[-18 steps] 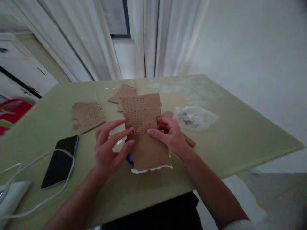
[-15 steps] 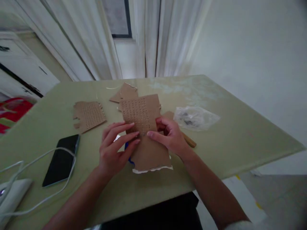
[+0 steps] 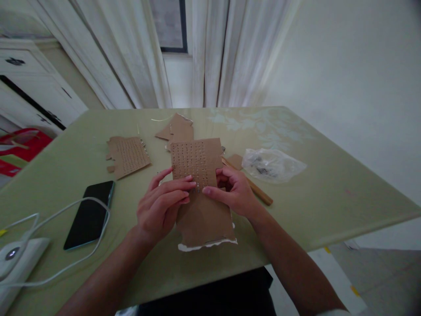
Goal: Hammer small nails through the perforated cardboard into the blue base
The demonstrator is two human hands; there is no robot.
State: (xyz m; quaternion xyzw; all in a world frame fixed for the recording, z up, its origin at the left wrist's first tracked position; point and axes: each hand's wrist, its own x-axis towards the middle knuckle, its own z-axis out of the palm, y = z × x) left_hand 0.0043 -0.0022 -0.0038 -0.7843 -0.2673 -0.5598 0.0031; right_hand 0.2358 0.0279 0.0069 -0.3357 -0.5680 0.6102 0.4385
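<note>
A brown cardboard piece (image 3: 200,193) with rows of small punched holes in its upper half lies on the green table (image 3: 322,184) in front of me. My left hand (image 3: 161,208) rests on its left edge, fingers laid across the card near the lowest row of holes. My right hand (image 3: 235,193) grips its right edge, forefinger stretched over the card until it almost meets the left fingertips. The card's near edge is torn and white.
A second punched cardboard piece (image 3: 128,153) lies to the left, cardboard scraps (image 3: 177,127) behind. A black phone (image 3: 90,215) with a white cable (image 3: 66,210) and a white device (image 3: 15,259) sit at left. A clear plastic bag (image 3: 271,164) and a wooden stick (image 3: 256,193) lie right.
My left hand has moved right onto the card and its fingers have come down flat on it. A blue thing seen earlier under the card's left edge is now hidden.
</note>
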